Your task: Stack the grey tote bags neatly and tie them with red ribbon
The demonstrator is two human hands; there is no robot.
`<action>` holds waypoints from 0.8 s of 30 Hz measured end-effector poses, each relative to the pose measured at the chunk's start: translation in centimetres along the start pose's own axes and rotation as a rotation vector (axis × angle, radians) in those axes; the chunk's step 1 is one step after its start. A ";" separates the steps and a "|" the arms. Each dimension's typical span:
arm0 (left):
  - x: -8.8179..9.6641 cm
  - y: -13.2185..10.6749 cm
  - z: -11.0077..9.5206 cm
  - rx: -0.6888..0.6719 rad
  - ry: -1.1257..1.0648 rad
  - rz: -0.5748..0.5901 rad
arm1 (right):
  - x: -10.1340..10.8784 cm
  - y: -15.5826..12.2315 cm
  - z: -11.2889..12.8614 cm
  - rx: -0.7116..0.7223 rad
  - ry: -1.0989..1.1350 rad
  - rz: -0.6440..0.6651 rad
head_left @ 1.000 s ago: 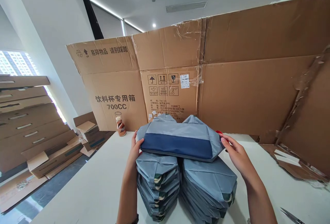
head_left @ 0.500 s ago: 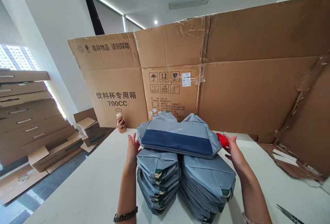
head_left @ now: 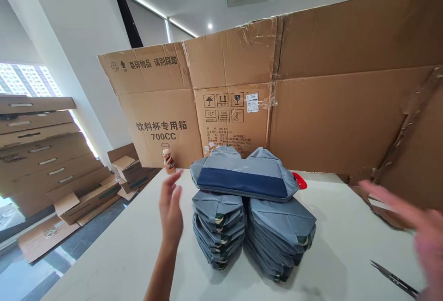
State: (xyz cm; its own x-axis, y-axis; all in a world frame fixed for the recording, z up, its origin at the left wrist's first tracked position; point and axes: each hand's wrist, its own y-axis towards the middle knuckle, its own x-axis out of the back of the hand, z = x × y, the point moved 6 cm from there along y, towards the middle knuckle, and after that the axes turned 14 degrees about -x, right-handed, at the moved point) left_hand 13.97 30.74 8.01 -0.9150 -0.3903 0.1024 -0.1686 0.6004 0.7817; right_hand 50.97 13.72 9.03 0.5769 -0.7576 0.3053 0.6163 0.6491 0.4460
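Observation:
A folded grey bag with a navy band point(head_left: 244, 178) lies across the top of two stacks of folded grey bags point(head_left: 254, 234) on the white table point(head_left: 121, 255). A red tab point(head_left: 299, 180) sticks out at its right end. My left hand point(head_left: 171, 207) hovers open, left of the stacks, fingers spread, touching nothing. My right hand point(head_left: 413, 220) is far to the right, blurred by motion, fingers stretched out and holding nothing.
A tall wall of flattened cardboard point(head_left: 277, 93) stands behind the stacks. A small brown bottle point(head_left: 169, 161) sits at the table's back left. Scissors point(head_left: 394, 278) lie at the front right. Flat cardboard boxes point(head_left: 44, 153) are piled on the floor at left.
Both hands have let go of the top bag and pulled away, the left a little to the left, the right swinging far to the right. The bag now rests on the stacks.

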 end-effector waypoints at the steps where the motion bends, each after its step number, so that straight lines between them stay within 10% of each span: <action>1: -0.9 -1.0 -2.4 -0.168 0.040 0.181 | -0.8 -1.2 0.8 0.117 -0.048 0.005; 5: -4.6 -6.8 -6.2 -0.617 0.329 0.695 | -8.3 -4.5 -0.9 0.350 -0.333 0.217; 11: -5.5 -11.0 -4.9 -0.875 0.504 0.441 | -11.5 -7.9 -5.2 0.498 -0.514 0.103; 24: -1.9 -10.0 -1.0 -0.262 0.320 0.333 | -7.1 -6.2 -8.7 0.033 0.175 -0.050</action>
State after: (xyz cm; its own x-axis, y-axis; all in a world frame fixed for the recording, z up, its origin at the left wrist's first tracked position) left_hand 17.76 24.71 0.62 -0.7389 -0.4262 0.5219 0.2467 0.5496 0.7982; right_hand 47.76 15.69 -3.25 0.6325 -0.7632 0.1322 0.6299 0.6062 0.4855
